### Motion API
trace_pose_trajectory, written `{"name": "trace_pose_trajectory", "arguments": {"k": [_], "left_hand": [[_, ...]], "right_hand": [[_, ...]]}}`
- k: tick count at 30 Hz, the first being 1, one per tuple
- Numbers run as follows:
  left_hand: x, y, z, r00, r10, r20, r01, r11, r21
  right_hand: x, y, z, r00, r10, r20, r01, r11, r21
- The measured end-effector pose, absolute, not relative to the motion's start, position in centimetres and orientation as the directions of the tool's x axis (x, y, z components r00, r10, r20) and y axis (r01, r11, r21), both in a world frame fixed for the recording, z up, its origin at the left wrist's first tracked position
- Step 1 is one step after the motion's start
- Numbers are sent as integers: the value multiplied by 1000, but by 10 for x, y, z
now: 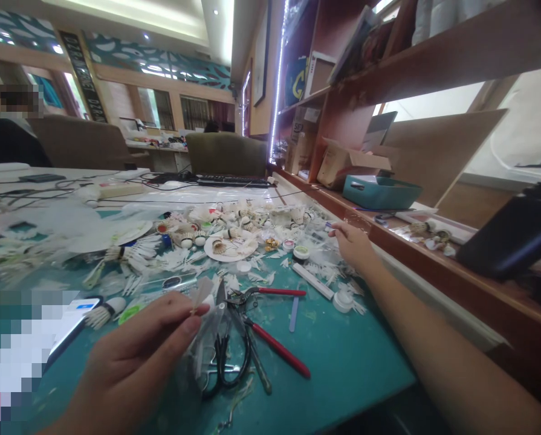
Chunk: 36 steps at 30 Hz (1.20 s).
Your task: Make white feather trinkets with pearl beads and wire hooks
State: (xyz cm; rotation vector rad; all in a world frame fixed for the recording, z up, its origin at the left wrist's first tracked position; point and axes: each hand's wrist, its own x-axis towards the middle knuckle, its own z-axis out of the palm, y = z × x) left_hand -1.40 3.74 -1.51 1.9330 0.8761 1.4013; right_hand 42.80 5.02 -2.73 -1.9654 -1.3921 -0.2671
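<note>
My left hand (150, 347) is closed in a pinch on a small pale feather piece (202, 291), its tip pointing up. Just right of it, black-handled scissors (223, 353) and red-handled pliers (277, 347) lie on the green mat (343, 356). My right hand (354, 244) reaches to the far right of the mat, fingers closed around something small with a bluish end that I cannot make out. Close to that hand are clear plastic packets (318, 232), a small round jar (301, 253) and a white bar (313, 281).
Shuttlecocks (245, 220) and loose white feathers (141, 251) cover the back of the mat, around a white plate (231, 248). A phone (73, 323) lies at left. A wooden ledge (365, 223) with a teal basket (383, 192) runs along the right. A keyboard (234, 180) is behind.
</note>
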Motion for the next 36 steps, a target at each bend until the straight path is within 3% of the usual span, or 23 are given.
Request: {"name": "trace_pose_trajectory", "arguments": {"k": [7,12,14,17,21,31,34,36], "left_hand": [[-17,36,-13,128,815,566,229,-579,782],[-16,34,-2,194,791,580,188,-610,770],[-15,33,2,217,774,595,178,-630,756],[-15,34,5,258,744,616,169,-662,730],[-16,35,4,311,720,620,133,-679,722],[-17,36,-5,386,751,536,115,-616,779],[-17,37,-4,406,773,487,118,-573,811],[-15,37,-3,397,789,470,121,-552,825]], "right_hand": [[422,45,-21,256,692,675,948,-41,-317],[372,29,1,-73,615,786,969,231,-91],[336,14,9,-277,610,742,919,394,18],[277,-14,16,-606,583,541,749,648,142],[227,-38,9,-791,536,294,599,777,195],[221,-31,-2,-815,543,200,576,797,184],[222,-33,10,-800,575,168,595,798,101],[225,-35,17,-764,607,220,613,789,-46]]}}
